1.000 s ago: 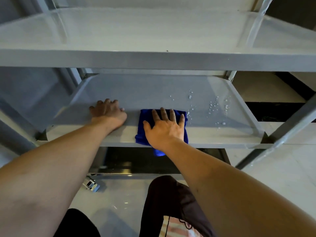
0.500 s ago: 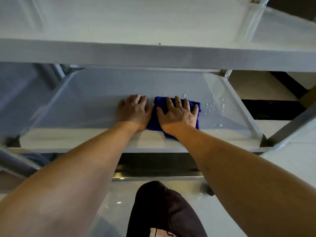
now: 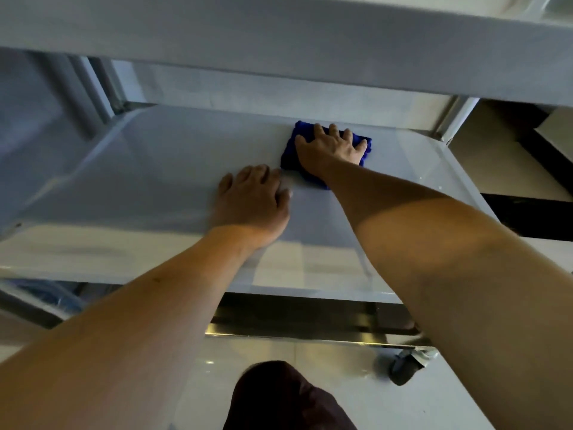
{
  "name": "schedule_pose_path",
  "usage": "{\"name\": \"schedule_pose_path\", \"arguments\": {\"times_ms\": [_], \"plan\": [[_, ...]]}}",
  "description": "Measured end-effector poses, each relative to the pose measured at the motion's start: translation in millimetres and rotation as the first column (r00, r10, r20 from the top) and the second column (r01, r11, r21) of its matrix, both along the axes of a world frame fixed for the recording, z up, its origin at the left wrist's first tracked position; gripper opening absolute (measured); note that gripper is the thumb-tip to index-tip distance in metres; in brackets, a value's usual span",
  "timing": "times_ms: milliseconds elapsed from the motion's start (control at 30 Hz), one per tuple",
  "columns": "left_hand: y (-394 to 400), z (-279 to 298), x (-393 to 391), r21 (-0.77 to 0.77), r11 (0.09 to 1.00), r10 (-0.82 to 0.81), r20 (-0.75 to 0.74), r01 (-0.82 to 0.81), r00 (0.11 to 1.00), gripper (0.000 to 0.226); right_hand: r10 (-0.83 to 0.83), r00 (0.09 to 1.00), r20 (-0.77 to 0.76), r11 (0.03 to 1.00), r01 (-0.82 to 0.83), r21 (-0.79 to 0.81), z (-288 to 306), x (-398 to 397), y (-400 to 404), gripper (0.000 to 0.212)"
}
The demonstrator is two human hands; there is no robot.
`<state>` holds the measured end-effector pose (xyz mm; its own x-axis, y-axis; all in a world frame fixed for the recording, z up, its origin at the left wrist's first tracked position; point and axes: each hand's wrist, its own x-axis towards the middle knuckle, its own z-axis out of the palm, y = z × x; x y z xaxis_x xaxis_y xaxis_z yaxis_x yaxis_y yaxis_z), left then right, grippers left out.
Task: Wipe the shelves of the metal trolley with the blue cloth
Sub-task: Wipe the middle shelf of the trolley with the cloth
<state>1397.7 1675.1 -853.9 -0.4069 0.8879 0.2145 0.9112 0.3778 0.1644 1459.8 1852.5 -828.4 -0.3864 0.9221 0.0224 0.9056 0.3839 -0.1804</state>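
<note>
Blue cloth (image 3: 293, 150) lay bunched on the middle shelf (image 3: 155, 169) of the metal trolley, toward the shelf's far edge at about 1 o'clock from its centre, just short of the back rim. The right hand (image 3: 330, 148) pressed flat on top of the cloth with its fingers (image 3: 347, 135) spread wide and pointing to 12 o'clock, gripping nothing, so that only the cloth's left border and a strip past the fingertips showed. The left hand (image 3: 252, 201) rested palm down on the bare steel at roughly 7 o'clock from the cloth, close beside it but apart from it, its fingers loosely together and holding nothing; its outline was blurred. Both bare forearms reached in from 6 o'clock under the front lip of the top shelf (image 3: 279, 35), which ran across the upper part of the view. Below the middle shelf's near edge a darker bottom shelf (image 3: 310, 321) showed, and a caster wheel (image 3: 406, 366) stood on the pale floor at about 5 o'clock. A dark-clothed knee (image 3: 288, 398) sat at 6 o'clock
</note>
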Motion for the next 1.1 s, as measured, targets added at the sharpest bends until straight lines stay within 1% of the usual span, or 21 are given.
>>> {"name": "schedule_pose_path", "arguments": {"times_ms": [100,167,333,467,633,833,900,1000,1067,1100], "plan": [[2.4,0.8,-0.1,-0.007,1.0,0.003,0.018,-0.003,1.0,0.052,0.002,1.0,-0.013,1.0,-0.002,-0.001,2.7,-8.6,20.2,0.069],[3.8,1.8,-0.9,0.016,1.0,0.011,0.025,-0.012,1.0,0.051,0.014,1.0,-0.014,1.0,-0.014,0.004,3.3,-9.8,25.6,0.068],[6.9,4.3,-3.2,0.005,1.0,0.012,0.041,-0.012,0.999,0.05,0.049,0.999,0.009,0.999,-0.049,-0.018,2.2,4.8,14.9,0.069],[4.9,7.3,-1.7,0.021,1.0,0.015,0.057,-0.016,0.998,0.047,0.045,0.999,-0.006,0.999,-0.045,-0.023,0.7,24.0,-12.4,0.069],[6.1,7.3,-3.1,0.004,0.999,0.042,0.079,-0.042,0.996,0.052,0.079,0.996,-0.039,0.996,-0.08,-0.039,1.9,64.6,-59.2,0.07],[4.5,14.4,-1.4,-0.056,0.997,0.05,0.089,-0.045,0.995,0.055,0.086,0.996,-0.024,0.995,-0.088,-0.055,3.8,119.0,-121.9,0.07],[0.8,20.4,2.2,-0.08,0.995,0.057,0.089,-0.05,0.994,0.052,0.089,0.995,-0.044,0.994,-0.091,-0.055,3.8,136.0,-139.5,0.07],[1.2,31.9,13.5,-0.134,0.986,0.107,0.076,-0.096,0.991,0.041,0.088,0.995,-0.046,0.994,-0.09,-0.055,4.9,162.0,-153.9,0.069],[9.2,40.5,24.7,-0.158,0.976,0.165,0.073,-0.152,0.984,0.033,0.057,0.998,-0.039,0.997,-0.058,-0.041,5.9,177.9,-156.3,0.068],[14.2,42.3,31.8,-0.146,0.978,0.156,0.055,-0.146,0.986,0.031,0.032,0.999,-0.036,0.999,-0.033,-0.034,6.7,184.8,-155.7,0.068]]}}
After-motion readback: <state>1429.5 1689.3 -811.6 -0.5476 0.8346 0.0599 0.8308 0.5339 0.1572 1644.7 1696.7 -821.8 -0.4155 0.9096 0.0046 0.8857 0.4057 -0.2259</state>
